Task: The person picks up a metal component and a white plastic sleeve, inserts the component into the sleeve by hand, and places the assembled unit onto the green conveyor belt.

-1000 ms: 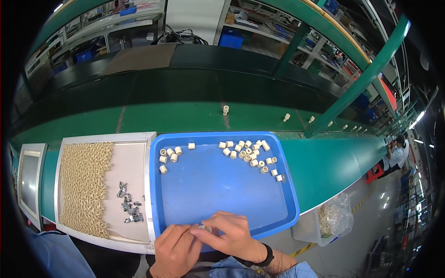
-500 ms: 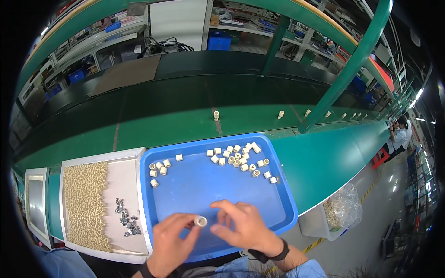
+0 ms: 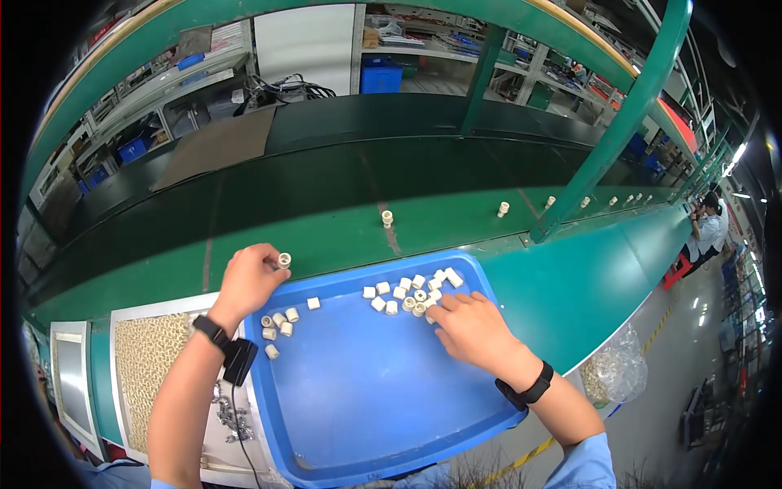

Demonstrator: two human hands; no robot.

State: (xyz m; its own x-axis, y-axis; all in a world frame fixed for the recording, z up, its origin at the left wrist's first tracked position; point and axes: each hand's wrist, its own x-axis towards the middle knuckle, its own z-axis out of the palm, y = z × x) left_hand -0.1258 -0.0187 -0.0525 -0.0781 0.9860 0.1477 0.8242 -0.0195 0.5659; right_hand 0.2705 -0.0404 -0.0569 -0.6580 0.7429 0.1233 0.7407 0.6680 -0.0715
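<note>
- At 11 o'clock off the tray (image 3: 358, 416) centre, just past the rim: fitting (image 3: 284, 261) in the left hand (image 3: 244, 281). Thumb and fingertips closed on its side, open end up; side grip probably to leave the mouth clear. Can't tell if its base touches the green belt (image 3: 314, 236).
- At 2 o'clock, over the tray: right hand (image 3: 476, 330), fingers bent down at the near side of the bigger cap group (image 3: 391, 307). Fingertips partly hidden, can't tell if they grip one.
- At 10 o'clock inside the tray: smaller cap group (image 3: 286, 319). Rim likely there to stop loose caps rolling off.
- From 12 round to 2 o'clock on the belt: row of fittings (image 3: 387, 218), upright, well apart. Looks like deliberate spacing.
- At 9 o'clock: frame (image 3: 208, 462) of packed rings (image 3: 151, 354), partly behind the left forearm. Clips (image 3: 232, 416) loose at 8 o'clock, apart from the rings, presumably for easy picking.
- At 3 o'clock, off the bench: bagged bin (image 3: 615, 367).
</note>
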